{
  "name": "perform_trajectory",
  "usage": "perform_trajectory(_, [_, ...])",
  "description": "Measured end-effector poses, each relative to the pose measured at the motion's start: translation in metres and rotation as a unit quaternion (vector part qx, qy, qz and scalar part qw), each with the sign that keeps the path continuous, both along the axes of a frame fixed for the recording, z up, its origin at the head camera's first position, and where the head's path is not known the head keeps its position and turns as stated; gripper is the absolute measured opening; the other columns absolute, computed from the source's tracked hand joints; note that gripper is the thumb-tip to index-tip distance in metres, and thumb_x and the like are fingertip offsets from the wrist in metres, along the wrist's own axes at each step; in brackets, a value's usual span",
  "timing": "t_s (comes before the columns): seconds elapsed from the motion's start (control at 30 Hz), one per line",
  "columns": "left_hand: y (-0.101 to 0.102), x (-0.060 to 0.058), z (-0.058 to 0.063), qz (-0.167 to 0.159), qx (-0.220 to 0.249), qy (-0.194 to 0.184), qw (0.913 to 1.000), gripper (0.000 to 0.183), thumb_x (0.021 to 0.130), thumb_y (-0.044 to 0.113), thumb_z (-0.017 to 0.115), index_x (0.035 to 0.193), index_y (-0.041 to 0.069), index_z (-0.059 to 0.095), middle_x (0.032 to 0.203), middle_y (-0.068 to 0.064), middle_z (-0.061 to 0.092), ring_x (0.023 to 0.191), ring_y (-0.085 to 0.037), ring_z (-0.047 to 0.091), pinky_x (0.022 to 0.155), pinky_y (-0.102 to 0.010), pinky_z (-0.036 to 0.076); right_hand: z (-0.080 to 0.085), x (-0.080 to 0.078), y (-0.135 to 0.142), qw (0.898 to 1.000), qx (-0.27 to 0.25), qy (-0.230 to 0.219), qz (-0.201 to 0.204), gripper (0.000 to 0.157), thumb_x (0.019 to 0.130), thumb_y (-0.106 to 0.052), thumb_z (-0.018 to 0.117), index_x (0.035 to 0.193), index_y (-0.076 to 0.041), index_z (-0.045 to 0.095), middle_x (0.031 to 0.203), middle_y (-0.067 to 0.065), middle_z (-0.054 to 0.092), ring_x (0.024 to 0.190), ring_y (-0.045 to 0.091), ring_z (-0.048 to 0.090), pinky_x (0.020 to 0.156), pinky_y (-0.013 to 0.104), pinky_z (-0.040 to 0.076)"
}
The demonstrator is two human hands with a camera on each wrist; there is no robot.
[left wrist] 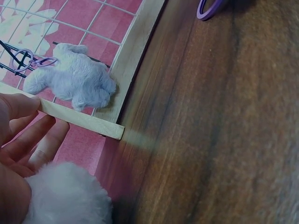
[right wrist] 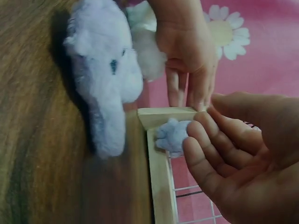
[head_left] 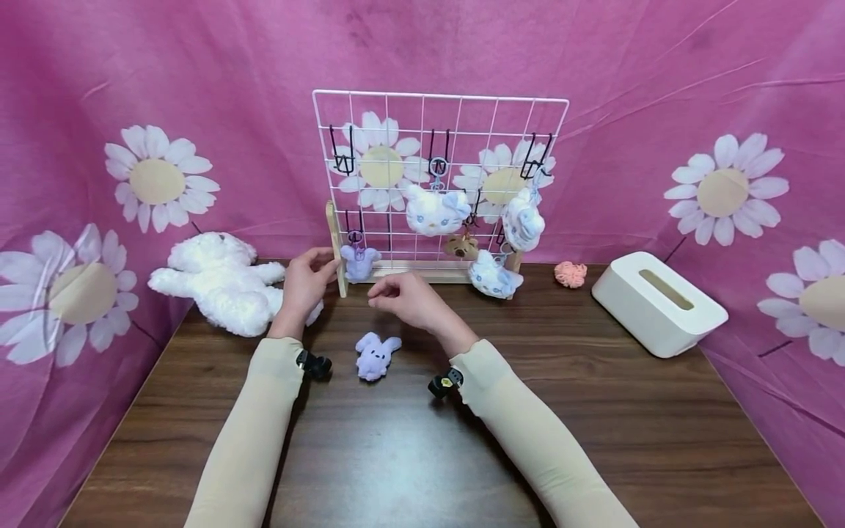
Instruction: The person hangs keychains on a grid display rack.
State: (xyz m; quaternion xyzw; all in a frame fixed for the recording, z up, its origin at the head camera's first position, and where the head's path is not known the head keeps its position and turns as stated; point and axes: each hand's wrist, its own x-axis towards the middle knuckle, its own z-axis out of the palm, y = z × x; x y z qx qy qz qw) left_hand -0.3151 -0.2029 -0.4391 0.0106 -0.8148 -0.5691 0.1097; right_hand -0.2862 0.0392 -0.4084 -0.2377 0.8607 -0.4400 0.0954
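My left hand [head_left: 306, 284] is at the left end of a white wire grid rack [head_left: 440, 95]. Its thumb and fingers pinch the rack's wooden side post [left wrist: 84, 120]. Just inside that post a lilac plush keychain [head_left: 359, 264] hangs by its ring from a black hook. To the right of it my right hand [head_left: 412, 299] hovers over the table, fingers loosely bent and holding nothing. Between the two forearms a lilac plush bunny [head_left: 374, 357] with long ears lies face up on the table. Part of its purple ring [left wrist: 209, 9] shows in the left wrist view.
White cat plush keychains [head_left: 436, 211] and a small brown plush [head_left: 461, 247] hang on the rack's other hooks. A fluffy white plush toy [head_left: 221, 282] lies left, beside my left hand. Rightward are a coral-coloured bundle [head_left: 571, 274] and a white tissue box [head_left: 653, 312] on the brown table.
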Motion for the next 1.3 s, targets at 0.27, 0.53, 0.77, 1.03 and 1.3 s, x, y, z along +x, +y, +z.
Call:
perform_trajectory(0.27, [0.001, 0.002, 0.001, 0.001, -0.005, -0.003, 1.0, 0.037, 0.112, 0.015, 0.07, 0.144, -0.003, 0.071, 0.135, -0.029, 0.075, 0.116, -0.04, 0.079, 0.092, -0.025, 0.072, -0.014, 0.004, -0.005, 0.996, 0.086, -0.029, 0.01, 0.01, 0.105, -0.022, 0.079, 0.106, -0.014, 0.086, 0.101, 0.0, 0.083, 0.089, 0.011, 0.067, 0.08, 0.024, 0.057])
perform_trajectory(0.53, [-0.001, 0.001, 0.002, 0.006, -0.009, -0.002, 0.9999, 0.035, 0.112, 0.014, 0.07, 0.143, -0.003, 0.071, 0.134, -0.029, 0.076, 0.115, -0.041, 0.079, 0.096, -0.035, 0.073, -0.025, 0.003, -0.012, 0.988, 0.142, -0.057, -0.006, 0.011, 0.105, -0.02, 0.08, 0.097, -0.014, 0.085, 0.101, 0.002, 0.081, 0.086, 0.012, 0.065, 0.07, 0.02, 0.054])
perform_trajectory(0.77, [-0.001, 0.0, 0.001, 0.001, -0.012, 0.006, 0.9999, 0.035, 0.111, 0.013, 0.071, 0.142, -0.004, 0.072, 0.134, -0.029, 0.077, 0.103, -0.025, 0.08, 0.088, -0.023, 0.072, -0.054, -0.008, -0.017, 0.985, 0.164, -0.04, -0.026, 0.009, 0.094, -0.013, 0.08, 0.087, -0.018, 0.081, 0.093, -0.001, 0.078, 0.085, 0.014, 0.066, 0.072, 0.025, 0.059])
perform_trajectory(1.03, [0.002, 0.0, 0.004, 0.002, -0.02, 0.012, 0.9997, 0.035, 0.111, 0.014, 0.071, 0.142, -0.003, 0.071, 0.133, -0.029, 0.077, 0.107, -0.036, 0.082, 0.088, -0.026, 0.073, -0.082, -0.019, -0.022, 0.978, 0.201, -0.034, -0.037, 0.014, 0.095, -0.016, 0.082, 0.083, -0.021, 0.079, 0.09, -0.003, 0.076, 0.085, 0.016, 0.068, 0.073, 0.031, 0.062])
perform_trajectory(1.3, [0.001, 0.002, 0.002, 0.001, -0.017, 0.003, 0.9998, 0.036, 0.111, 0.013, 0.071, 0.143, -0.004, 0.071, 0.134, -0.028, 0.076, 0.111, -0.04, 0.079, 0.08, -0.013, 0.069, -0.107, -0.03, -0.02, 0.972, 0.236, 0.008, -0.015, 0.026, 0.099, -0.019, 0.074, 0.075, -0.028, 0.073, 0.081, -0.009, 0.073, 0.075, 0.011, 0.067, 0.067, 0.025, 0.058])
